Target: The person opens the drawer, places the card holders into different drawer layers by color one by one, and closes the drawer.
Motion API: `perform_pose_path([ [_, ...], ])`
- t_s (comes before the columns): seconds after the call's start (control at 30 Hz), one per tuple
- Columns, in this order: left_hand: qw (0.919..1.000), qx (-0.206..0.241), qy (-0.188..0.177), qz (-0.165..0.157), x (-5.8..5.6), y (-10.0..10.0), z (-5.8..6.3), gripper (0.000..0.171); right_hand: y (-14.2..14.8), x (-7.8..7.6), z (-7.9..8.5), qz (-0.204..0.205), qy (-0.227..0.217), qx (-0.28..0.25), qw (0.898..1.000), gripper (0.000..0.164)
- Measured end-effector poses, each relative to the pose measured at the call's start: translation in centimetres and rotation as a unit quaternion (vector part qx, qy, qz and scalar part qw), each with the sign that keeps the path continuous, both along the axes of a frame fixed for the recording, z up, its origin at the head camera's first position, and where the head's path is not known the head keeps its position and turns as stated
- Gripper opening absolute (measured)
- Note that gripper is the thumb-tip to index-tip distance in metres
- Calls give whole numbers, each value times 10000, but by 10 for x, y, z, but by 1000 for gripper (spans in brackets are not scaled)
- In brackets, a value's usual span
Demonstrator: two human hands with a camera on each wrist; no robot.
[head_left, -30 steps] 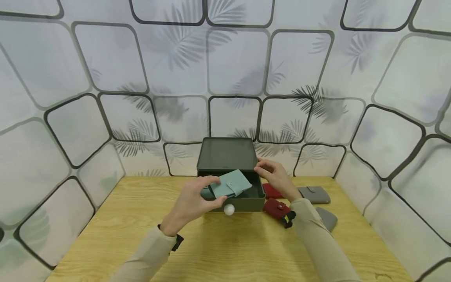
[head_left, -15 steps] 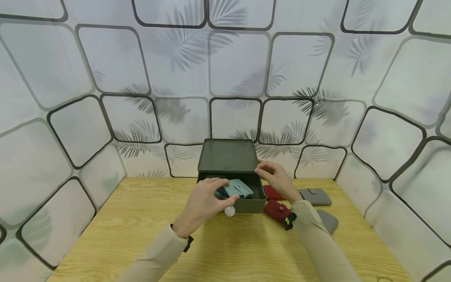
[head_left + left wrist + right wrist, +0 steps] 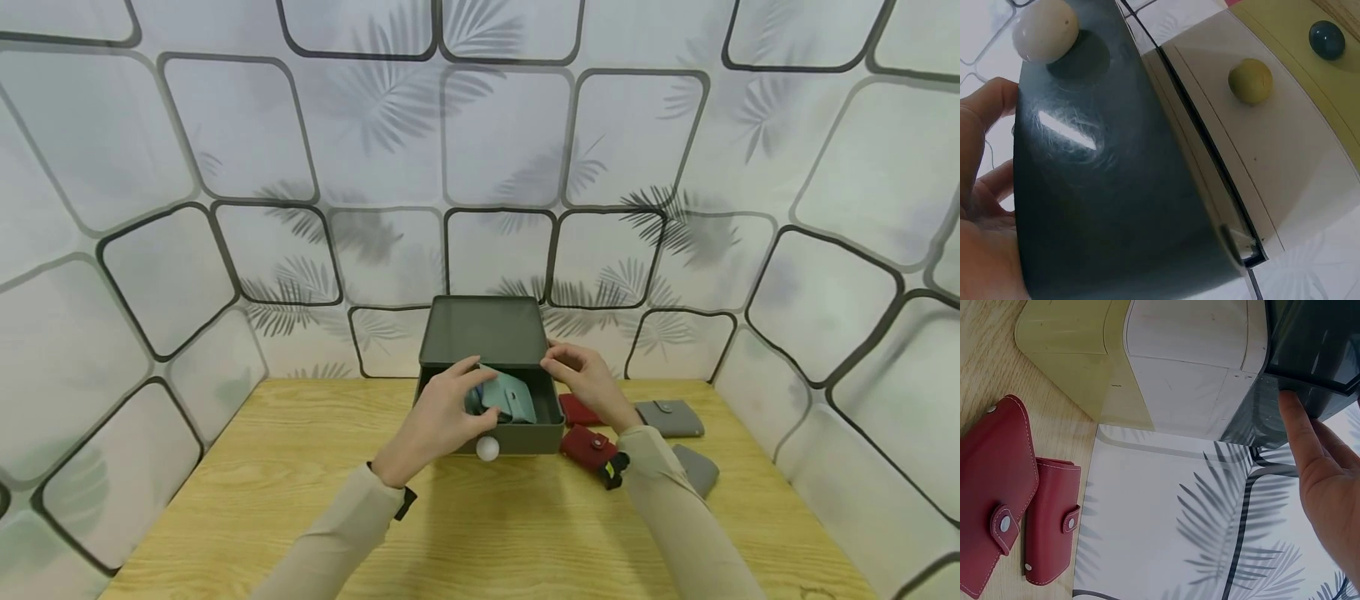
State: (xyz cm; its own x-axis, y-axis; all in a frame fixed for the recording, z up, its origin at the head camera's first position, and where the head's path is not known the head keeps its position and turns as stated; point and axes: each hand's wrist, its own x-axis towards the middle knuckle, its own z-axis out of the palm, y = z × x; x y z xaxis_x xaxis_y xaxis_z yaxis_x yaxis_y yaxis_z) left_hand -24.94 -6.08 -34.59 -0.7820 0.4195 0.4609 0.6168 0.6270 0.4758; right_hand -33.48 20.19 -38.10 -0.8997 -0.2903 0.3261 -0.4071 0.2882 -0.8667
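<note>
My left hand reaches over the pulled-out dark green top drawer, thumb and fingers spread apart. A light teal wallet with a snap strap lies tilted in the drawer, right at the fingertips. Part of another darker teal item shows beneath the hand. In the left wrist view, the fingers are beside the drawer's edge and its front hides what lies inside. My right hand steadies the drawer cabinet; in the right wrist view an index finger touches its dark side.
To the right of the cabinet lie a red wallet, a second red wallet, a grey wallet and another grey one. Below the drawer are a white drawer and a yellow-green drawer, both closed. Patterned cloth walls surround the wooden table.
The light teal wallet has gone down from my left hand's grasp into the drawer and turned. My left hand has moved right and its fingers have spread. The right hand stays put.
</note>
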Motion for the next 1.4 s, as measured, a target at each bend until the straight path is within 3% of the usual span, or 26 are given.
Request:
perform_pose_path([
  [0.23,9997,-189,-110,-83,-3,-3,2,57,-1,1,1,66,-109,-60,9999,29],
  [0.43,9990,-212,350,154,-4,-5,0,63,-1,2,2,100,-173,-66,9998,31],
  [0.9,9939,195,948,538,2,-13,-7,28,0,2,2,105,-48,-27,9999,31],
  [1.13,9865,552,1474,443,6,-16,-13,17,1,1,1,59,-91,-22,9999,32],
  [1.4,9782,495,2004,241,14,-17,-18,10,-1,1,1,63,-72,-41,9999,30],
])
